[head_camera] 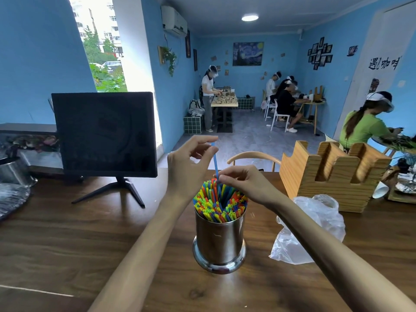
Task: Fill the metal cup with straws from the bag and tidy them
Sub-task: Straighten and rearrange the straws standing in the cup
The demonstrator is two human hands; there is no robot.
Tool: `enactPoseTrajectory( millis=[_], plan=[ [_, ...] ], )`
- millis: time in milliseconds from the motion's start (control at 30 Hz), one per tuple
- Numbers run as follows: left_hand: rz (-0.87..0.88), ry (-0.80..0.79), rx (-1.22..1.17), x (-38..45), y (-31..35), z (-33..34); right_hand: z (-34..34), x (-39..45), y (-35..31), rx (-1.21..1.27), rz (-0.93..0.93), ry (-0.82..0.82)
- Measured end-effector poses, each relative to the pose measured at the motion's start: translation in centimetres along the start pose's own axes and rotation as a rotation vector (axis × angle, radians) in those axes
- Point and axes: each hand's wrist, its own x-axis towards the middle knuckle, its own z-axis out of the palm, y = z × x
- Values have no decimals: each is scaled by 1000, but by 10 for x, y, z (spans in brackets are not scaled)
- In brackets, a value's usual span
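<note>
Pinching one blue straw (215, 162) with both my hands' fingers, left hand (191, 163) at its top, right hand (244, 183) low, above straw-filled metal cup (219, 242) on desk (67, 244).

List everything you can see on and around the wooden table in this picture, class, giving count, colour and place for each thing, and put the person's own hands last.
metal cup: one, shiny steel, near middle of the table
straws: many, mixed red, yellow, green and blue, standing in the cup
blue straw: one, sticking up above the others, held by both hands
plastic bag: one, clear, crumpled on the table right of the cup
wooden holder: one, light wood, slotted, far right of the table
monitor: one, black, screen off, on a stand at left
chair back: one, pale wood, behind the table
table: one, dark brown wood
left hand: pinches the blue straw near its top
right hand: pinches it lower, just above the cup
</note>
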Motion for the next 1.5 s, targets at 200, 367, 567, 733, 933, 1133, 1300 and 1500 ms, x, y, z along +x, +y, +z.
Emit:
enactPoseTrajectory(
  millis=[200,367,567,733,933,1133,1300,1500],
  plan=[
    [-38,269,-202,15,13,-17,-10,1,-5,148,-26,27],
    [-395,95,-328,14,-7,-33,-49,12,-11,540,101,248],
    [-437,-442,38,-11,-27,-20,-59,26,-33,576,-38,313],
    [-439,-251,203,-16,-47,-12,-42,21,-31,55,-164,319],
    [-680,-492,176,-21,-67,-5,-2,2,0,-274,-163,231],
    [-720,-486,227,-13,-67,-1,1,-5,17,-421,-114,179],
    [-753,-450,259,-5,-62,-5,-9,-11,14,-241,-53,223],
    [-691,-399,142,6,-51,-9,-11,-15,11,-186,-36,234]
  ],
)
